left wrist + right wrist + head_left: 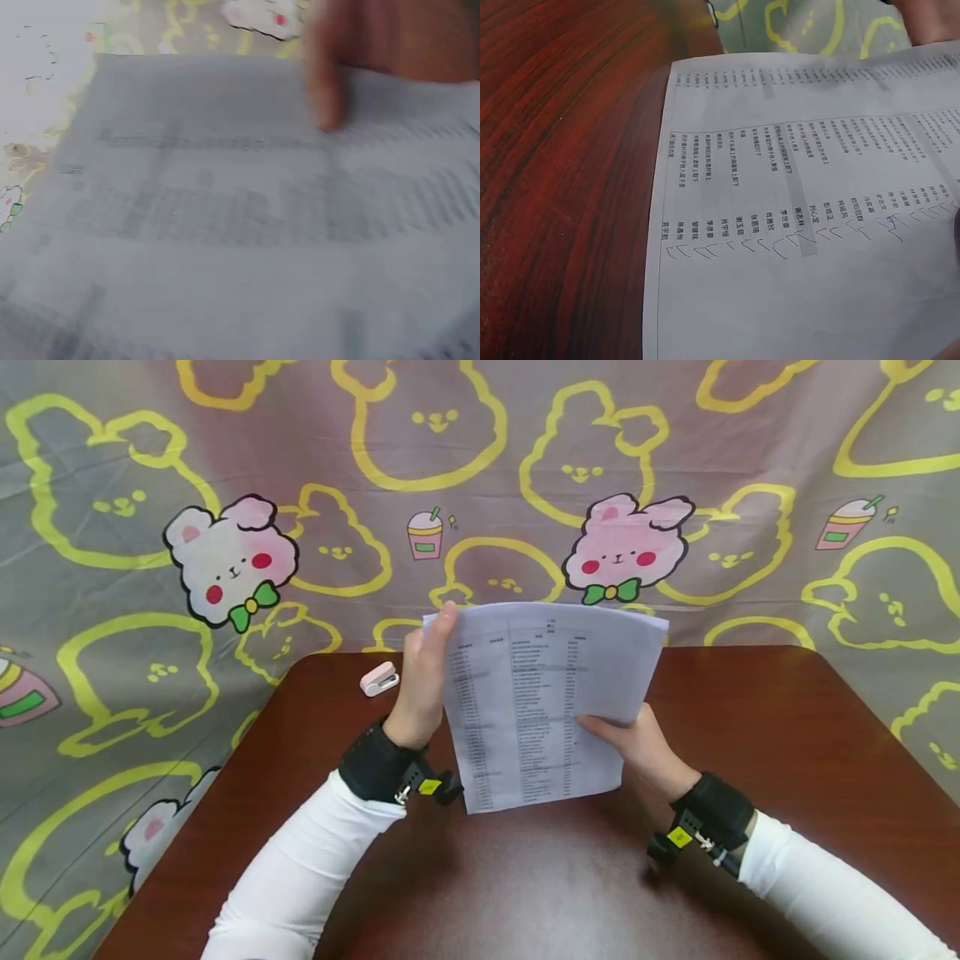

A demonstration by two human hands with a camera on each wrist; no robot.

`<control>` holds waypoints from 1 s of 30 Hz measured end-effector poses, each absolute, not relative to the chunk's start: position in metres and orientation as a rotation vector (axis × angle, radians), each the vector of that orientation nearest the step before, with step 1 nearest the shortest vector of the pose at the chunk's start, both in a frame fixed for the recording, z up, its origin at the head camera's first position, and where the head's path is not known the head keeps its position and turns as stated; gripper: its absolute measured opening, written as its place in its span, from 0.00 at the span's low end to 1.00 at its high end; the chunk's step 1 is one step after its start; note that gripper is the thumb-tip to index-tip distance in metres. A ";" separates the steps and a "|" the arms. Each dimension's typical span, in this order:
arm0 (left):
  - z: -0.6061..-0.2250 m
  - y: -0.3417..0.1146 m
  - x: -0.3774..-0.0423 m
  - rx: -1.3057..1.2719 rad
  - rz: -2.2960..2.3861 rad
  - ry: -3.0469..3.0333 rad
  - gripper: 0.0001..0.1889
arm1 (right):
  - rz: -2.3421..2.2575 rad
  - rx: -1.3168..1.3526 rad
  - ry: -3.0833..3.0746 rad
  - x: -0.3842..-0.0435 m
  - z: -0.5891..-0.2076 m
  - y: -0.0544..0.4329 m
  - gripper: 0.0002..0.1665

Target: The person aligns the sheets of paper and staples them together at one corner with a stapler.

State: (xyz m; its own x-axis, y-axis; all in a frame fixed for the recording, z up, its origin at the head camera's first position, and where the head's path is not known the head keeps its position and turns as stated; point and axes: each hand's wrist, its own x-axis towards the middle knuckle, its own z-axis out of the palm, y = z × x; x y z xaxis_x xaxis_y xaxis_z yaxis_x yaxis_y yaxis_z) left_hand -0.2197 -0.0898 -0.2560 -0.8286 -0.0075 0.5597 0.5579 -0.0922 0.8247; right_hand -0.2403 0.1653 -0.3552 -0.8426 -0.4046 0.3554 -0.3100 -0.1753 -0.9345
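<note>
Printed paper sheets [551, 710], covered in columns of small text, are held up above the table between both hands. The left hand [425, 672] grips their left edge near the top, its thumb on the printed face. On the lower right edge, the right hand [633, 735] pinches the paper with the thumb lying across the front. Pen ticks run beside the text on the paper [795, 195] in the right wrist view. Most fingers of both hands are hidden behind the paper. Blur softens the left wrist view.
A small pink and white stapler [379, 679] lies near the far left of the dark red-brown table [765, 727]. Behind the table hangs a grey curtain [480, 510] with yellow cartoon outlines. Black camera straps wrap both wrists.
</note>
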 end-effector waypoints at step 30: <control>-0.322 -0.094 -0.225 -0.782 -1.745 -2.159 0.13 | -2.177 -0.724 2.097 -0.241 -0.351 0.167 0.21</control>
State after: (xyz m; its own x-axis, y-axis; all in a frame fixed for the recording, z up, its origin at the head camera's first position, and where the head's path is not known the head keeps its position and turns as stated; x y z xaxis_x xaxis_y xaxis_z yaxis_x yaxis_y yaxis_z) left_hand -0.2249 -0.0941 -0.3224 -0.8223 0.2449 0.5136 0.5535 0.1351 0.8218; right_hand -0.2407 0.1668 -0.3512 -0.8908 -0.3377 0.3039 -0.2911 -0.0891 -0.9525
